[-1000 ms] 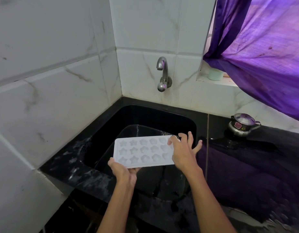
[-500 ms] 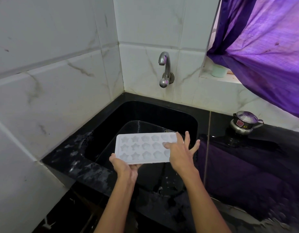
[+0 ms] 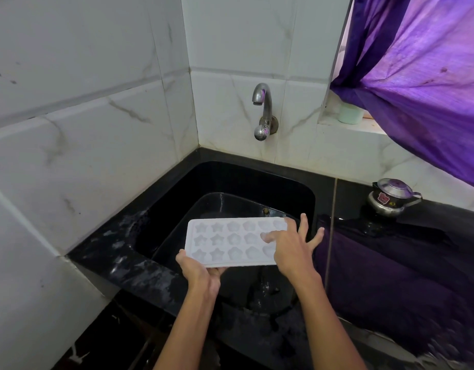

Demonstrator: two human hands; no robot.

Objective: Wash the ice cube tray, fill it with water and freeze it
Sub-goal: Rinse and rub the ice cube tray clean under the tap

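A white ice cube tray (image 3: 225, 240) with star and flower shaped moulds is held level over the black sink (image 3: 177, 188). My left hand (image 3: 198, 271) grips the tray's near left corner from below. My right hand (image 3: 292, 247) lies on the tray's right end with fingers spread, the thumb pressing across the moulds. A steel tap (image 3: 262, 110) juts from the tiled wall above the sink; no water runs from it.
White marble tiles wall the left and back. A small steel kettle (image 3: 392, 197) stands on the black counter at the right, a purple cloth (image 3: 390, 276) lies beside the sink, and a purple curtain (image 3: 422, 76) hangs over a sill holding a pale green cup (image 3: 350, 114).
My right thumb has slid leftward over the tray's moulds. The tray stays over the sink, held much as before.
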